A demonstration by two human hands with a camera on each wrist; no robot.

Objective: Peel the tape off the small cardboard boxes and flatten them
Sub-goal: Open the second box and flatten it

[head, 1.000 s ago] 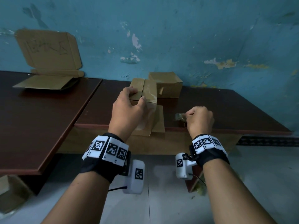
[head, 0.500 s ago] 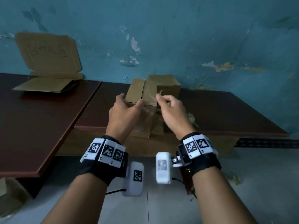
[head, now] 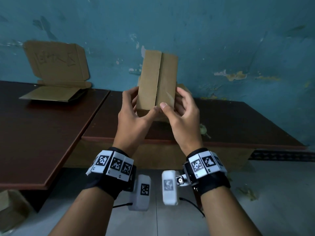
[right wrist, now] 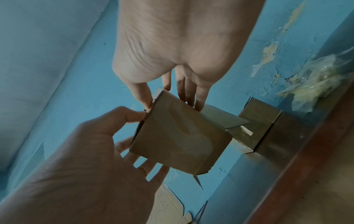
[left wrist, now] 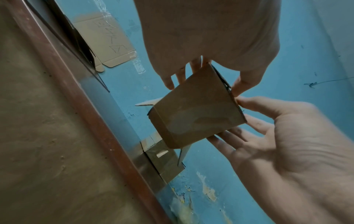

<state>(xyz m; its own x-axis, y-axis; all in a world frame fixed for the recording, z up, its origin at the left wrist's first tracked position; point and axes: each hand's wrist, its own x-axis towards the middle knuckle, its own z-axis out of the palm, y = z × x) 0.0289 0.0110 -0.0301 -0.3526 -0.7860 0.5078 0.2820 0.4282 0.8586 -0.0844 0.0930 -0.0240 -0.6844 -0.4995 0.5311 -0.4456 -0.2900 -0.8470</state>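
While both hands lift it clear of the desk (head: 238,120), the small cardboard box (head: 157,79) stands on end between them, its two brown flaps closed edge to edge along a straight seam that faces the head camera. The left hand (head: 134,114) curls round the box's left side with its thumb on the lower front edge; the right hand (head: 183,113) grips the right side, its thumb pressed by the seam next to the left thumb. From the wrist cameras the far end shows loose flaps sticking out, and glossy patches lie on one side. Beyond the hands a second box (right wrist: 258,125) sits on the desk against the blue wall (head: 221,31). Right of the right hand lies a crumpled wad of tape (head: 203,130). Far left of the left hand, a flattened carton (head: 56,74) leans on the wall.
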